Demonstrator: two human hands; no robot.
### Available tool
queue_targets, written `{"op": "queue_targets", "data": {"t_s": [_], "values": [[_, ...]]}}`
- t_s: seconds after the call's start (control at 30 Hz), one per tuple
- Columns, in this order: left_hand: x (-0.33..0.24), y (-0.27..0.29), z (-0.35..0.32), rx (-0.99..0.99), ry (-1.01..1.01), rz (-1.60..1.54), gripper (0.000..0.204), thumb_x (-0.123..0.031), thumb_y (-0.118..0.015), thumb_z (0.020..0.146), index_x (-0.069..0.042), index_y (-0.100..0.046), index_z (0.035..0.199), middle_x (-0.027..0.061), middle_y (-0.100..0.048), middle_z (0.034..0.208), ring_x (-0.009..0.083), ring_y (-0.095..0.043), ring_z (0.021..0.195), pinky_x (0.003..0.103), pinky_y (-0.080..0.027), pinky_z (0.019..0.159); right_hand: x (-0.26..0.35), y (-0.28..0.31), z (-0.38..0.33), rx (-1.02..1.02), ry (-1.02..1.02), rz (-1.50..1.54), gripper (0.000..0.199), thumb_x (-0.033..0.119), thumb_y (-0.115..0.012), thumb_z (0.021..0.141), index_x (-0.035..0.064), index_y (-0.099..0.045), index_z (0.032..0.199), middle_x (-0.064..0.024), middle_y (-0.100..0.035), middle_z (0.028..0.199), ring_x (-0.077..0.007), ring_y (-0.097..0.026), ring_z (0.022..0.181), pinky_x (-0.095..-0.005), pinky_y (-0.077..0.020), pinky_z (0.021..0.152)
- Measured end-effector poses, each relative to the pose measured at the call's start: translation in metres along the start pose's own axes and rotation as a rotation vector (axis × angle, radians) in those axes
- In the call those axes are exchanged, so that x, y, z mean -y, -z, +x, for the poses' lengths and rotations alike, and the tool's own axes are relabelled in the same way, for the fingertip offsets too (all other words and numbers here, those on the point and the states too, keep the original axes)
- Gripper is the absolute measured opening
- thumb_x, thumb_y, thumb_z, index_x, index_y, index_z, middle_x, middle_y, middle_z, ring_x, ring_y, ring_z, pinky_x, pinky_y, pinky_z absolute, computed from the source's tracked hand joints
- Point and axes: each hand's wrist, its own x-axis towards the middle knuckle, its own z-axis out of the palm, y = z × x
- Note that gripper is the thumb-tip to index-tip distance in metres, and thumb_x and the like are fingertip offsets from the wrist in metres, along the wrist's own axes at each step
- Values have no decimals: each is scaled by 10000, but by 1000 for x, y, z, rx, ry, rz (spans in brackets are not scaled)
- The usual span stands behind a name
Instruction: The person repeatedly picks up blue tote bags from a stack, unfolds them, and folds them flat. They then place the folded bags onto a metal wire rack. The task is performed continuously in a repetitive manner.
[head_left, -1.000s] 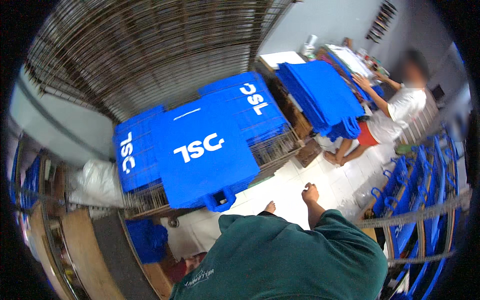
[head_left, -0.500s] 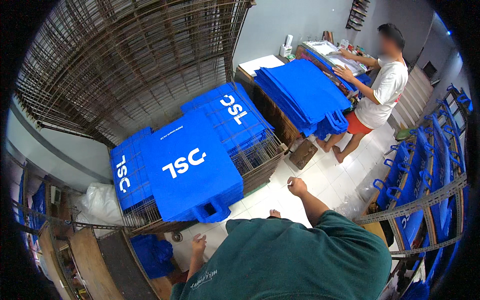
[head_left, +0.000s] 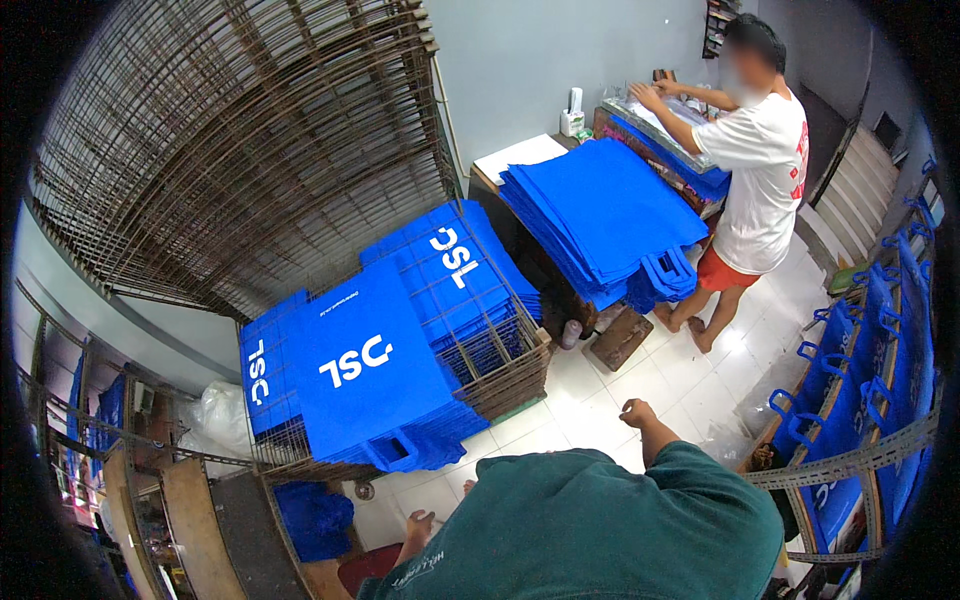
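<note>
**Both hands free, printed bags drying on the rack**

The right hand (head_left: 636,411) hangs over the white floor tiles (head_left: 600,395), loosely curled and holding nothing. The left hand (head_left: 418,523) is low beside the body, its fingers a little spread, also empty. The nearest thing is the blue bag (head_left: 365,370) with a white printed logo. It lies flat on the top wire shelf (head_left: 500,370) of the rack, probably so the fresh print stays untouched. Further away, a stack of plain blue bags (head_left: 600,215) rests on a surface beside another person (head_left: 760,170).
</note>
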Motion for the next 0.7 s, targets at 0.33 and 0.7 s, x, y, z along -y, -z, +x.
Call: {"op": "queue_targets", "data": {"t_s": [0.33,0.7], "values": [[-85,-73,-56,175,-293,-130,483,-229,-681,742,-43,-504,1151,93,-603,716,164,-552,573,293,-426,475,-16,22,58,119,91,-50,330,270,-614,715,162,-621,1027,-111,-605,1062,-263,-565,1014,-366,-451,876],[-44,-60,-74,69,95,-163,391,-210,-652,771,-31,-508,1088,102,-639,794,172,-595,662,326,-467,541,-9,25,79,12,220,8,341,278,-651,648,116,-645,949,-170,-628,977,-315,-589,941,-374,-467,838]]}}
